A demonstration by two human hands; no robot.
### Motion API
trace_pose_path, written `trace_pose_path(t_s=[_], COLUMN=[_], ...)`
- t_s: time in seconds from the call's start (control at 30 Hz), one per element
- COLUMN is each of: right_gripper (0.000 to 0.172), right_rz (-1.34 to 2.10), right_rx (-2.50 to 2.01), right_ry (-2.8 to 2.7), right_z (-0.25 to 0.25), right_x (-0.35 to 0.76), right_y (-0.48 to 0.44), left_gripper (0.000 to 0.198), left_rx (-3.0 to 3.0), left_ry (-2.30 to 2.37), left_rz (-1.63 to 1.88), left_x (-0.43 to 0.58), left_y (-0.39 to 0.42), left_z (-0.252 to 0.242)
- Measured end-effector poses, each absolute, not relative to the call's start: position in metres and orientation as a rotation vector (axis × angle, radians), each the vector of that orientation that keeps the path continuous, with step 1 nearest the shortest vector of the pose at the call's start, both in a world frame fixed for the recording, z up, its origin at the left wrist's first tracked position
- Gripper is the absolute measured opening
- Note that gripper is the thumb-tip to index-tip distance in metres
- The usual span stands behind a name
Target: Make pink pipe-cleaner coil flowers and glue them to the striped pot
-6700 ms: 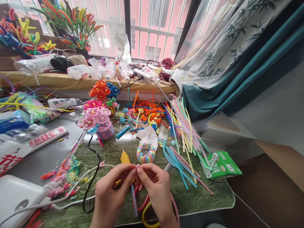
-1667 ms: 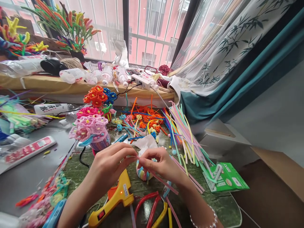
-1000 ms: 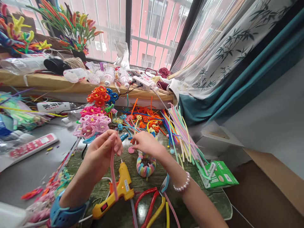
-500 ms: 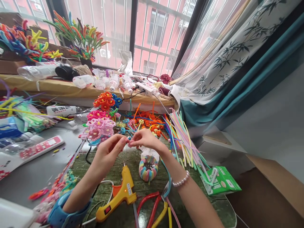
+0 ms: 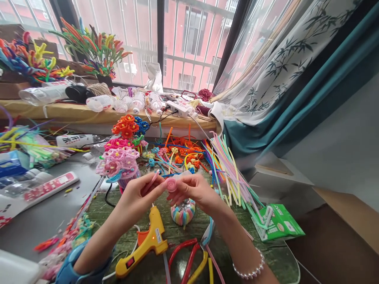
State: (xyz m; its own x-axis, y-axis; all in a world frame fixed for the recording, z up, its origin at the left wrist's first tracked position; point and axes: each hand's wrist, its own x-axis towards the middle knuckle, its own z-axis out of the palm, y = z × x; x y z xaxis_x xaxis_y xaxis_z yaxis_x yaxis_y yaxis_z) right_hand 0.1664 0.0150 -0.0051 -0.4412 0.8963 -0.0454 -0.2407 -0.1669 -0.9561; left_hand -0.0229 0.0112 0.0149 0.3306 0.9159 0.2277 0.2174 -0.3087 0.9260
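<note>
My left hand (image 5: 139, 195) and my right hand (image 5: 195, 189) meet above the green mat (image 5: 260, 252). Together they pinch a pink pipe cleaner coiled into a small flat spiral (image 5: 171, 184); its loose end (image 5: 152, 181) runs up over my left fingers. Right below them sits a small pastel striped basket (image 5: 182, 211). A yellow hot glue gun (image 5: 145, 246) lies on the mat under my left forearm.
Loose pastel pipe cleaners (image 5: 229, 169) fan out at the right beside a green packet (image 5: 280, 223). A pot of pink pipe-cleaner flowers (image 5: 120, 165) stands at the left. Red and yellow handles (image 5: 189, 260) lie near me. The cluttered window sill (image 5: 97, 112) holds bottles and a power strip.
The pink pipe cleaner, held as a long strand earlier, is now wound into a flat spiral between my fingertips. My hands have come down slightly toward the striped basket.
</note>
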Motion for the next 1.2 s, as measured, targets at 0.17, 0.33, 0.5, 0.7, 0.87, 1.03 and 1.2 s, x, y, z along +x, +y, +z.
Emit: trace_pose_path(t_s=[0.17,0.33,0.5,0.7,0.87,1.03,1.2], right_gripper=[0.033,0.036,0.038,0.035,0.035,0.033,0.033], right_rz=[1.593,1.686,1.763,1.783,1.733,1.703,1.668], right_rx=[-0.831,-0.894,-0.890,-0.882,-0.896,-0.902,-0.891], right_ry=[-1.329,-1.122,-1.059,-1.109,-1.140,-1.185,-1.177], right_z=[-0.013,-0.023,-0.029,-0.027,-0.026,-0.029,-0.029], right_x=[0.176,0.175,0.171,0.171,0.170,0.169,0.167], right_y=[0.014,0.013,0.011,0.006,0.005,0.002,0.000], left_gripper=[0.033,0.030,0.030,0.031,0.027,0.024,0.024], left_rx=[1.767,1.723,1.689,1.656,1.631,1.640,1.617], left_ry=[1.017,1.063,1.058,1.051,1.033,1.030,1.094], left_rz=[0.895,0.925,0.927,0.954,0.933,0.957,0.983], left_x=[-0.023,-0.018,-0.014,-0.010,-0.012,-0.012,-0.012], left_y=[0.013,0.013,0.010,0.007,0.004,0.003,0.000], left_z=[0.011,0.001,-0.001,0.008,0.008,0.004,-0.001])
